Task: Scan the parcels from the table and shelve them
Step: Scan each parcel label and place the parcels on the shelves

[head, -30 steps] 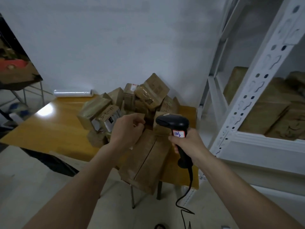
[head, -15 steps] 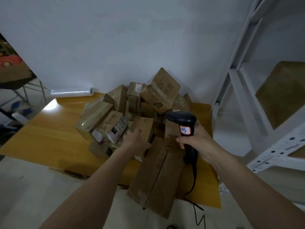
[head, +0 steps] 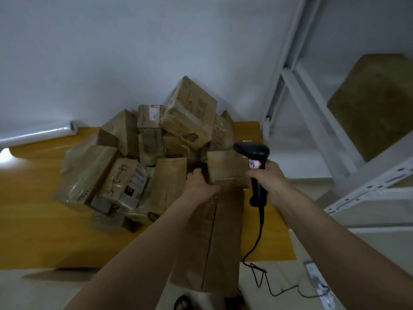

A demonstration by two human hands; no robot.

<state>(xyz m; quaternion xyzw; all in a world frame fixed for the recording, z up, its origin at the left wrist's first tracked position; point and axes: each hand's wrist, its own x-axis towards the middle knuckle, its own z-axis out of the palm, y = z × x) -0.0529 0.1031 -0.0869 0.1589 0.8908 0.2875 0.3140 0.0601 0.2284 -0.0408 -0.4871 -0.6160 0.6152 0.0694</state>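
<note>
A heap of brown taped parcels (head: pixel 187 121) lies on the wooden table (head: pixel 40 209) against the wall. My left hand (head: pixel 201 182) grips the left edge of a small brown parcel (head: pixel 225 166) in the middle of the heap. My right hand (head: pixel 268 177) holds a black corded barcode scanner (head: pixel 252 153) by its handle, its head just right of that parcel and pointing left. A long flat carton (head: pixel 212 240) lies under both forearms and hangs over the table's front edge.
A white metal shelf rack (head: pixel 366 175) stands to the right, with a large brown parcel (head: pixel 377 101) on a shelf. A roll of clear film (head: pixel 38 134) lies at the table's back left. The scanner's cable (head: pixel 259 276) trails to the floor.
My left hand has left the parcel it touched and reached forward and right to the small parcel beside the scanner. The view has come closer to the table.
</note>
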